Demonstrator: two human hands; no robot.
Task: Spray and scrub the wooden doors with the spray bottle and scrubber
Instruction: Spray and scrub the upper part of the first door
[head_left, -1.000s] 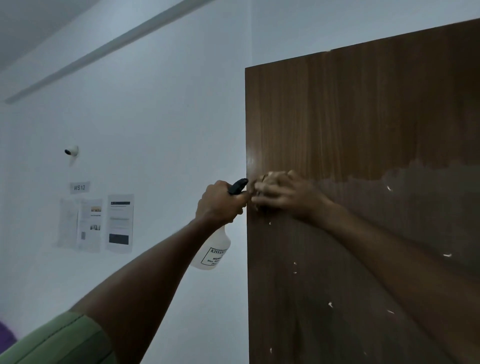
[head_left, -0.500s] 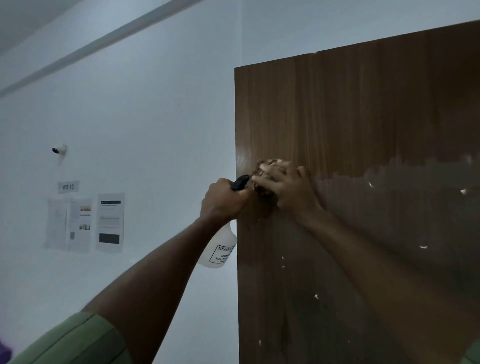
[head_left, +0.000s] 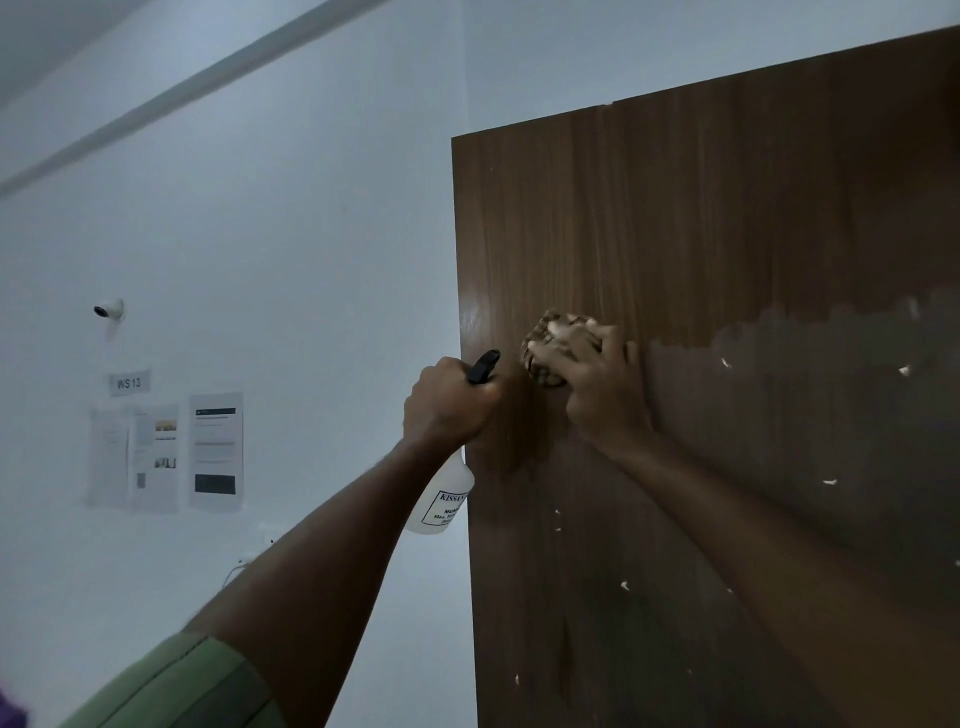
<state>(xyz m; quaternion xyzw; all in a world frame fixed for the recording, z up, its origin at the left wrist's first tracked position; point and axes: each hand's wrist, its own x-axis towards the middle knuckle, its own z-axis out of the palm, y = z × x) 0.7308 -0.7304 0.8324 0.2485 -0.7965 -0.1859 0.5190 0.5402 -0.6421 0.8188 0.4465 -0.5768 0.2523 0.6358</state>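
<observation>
Two bare forearms in view, no watch, rings or bands seen on either. Left arm (head_left: 322, 566) — short olive-green sleeve (head_left: 176, 686) at the upper arm, with a folded hem and a darker seam line along it. Right arm (head_left: 753, 545) — bare as far as the frame shows. Left hand (head_left: 447, 408), right hand (head_left: 597, 384): ungloved.

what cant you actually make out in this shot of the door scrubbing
All in the head view:
- Scrubber: mostly covered by the right hand, so its shape is unclear.
- Spray bottle: the left hand hides its neck and trigger; its label print is too small to read fully.
- Wall papers: text too small.
- Wooden door: cut off by the right and bottom edges.
</observation>
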